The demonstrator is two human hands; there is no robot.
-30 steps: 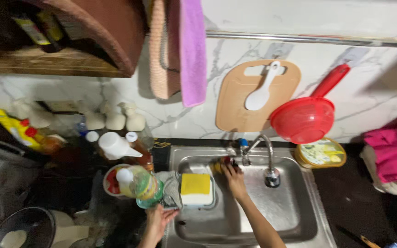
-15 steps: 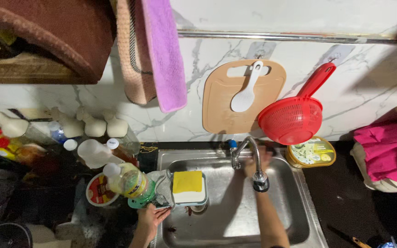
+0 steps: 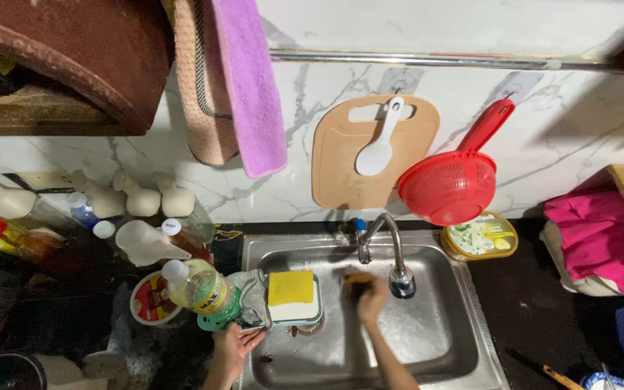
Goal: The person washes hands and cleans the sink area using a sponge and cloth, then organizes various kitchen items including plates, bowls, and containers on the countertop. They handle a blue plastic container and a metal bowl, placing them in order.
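Steel shows all around your right hand (image 3: 370, 300), which sits low in the sink (image 3: 435, 339) just beside the tap (image 3: 397, 260), fingers curled tight on a small dark scrubber (image 3: 356, 283) with a yellowish edge; it looks pressed to the basin near the back wall, so you seem to be mid-scrub. Your left hand (image 3: 232, 347) rests on the sink's left rim, fingers loosely spread and touching the grey cloth (image 3: 252, 303) below the green dish-soap bottle (image 3: 200, 289); it grips nothing that you can make out. Judging from this one head view, the next stroke calls for a short sweep away from the tap spout, which hangs right over your knuckles. Open room lies toward the near and right part of the basin. On the left, the tray with the yellow sponge (image 3: 290, 287) overhangs the rim, and the worktop (image 3: 536, 318) beyond holds a yellow tub (image 3: 479, 237).
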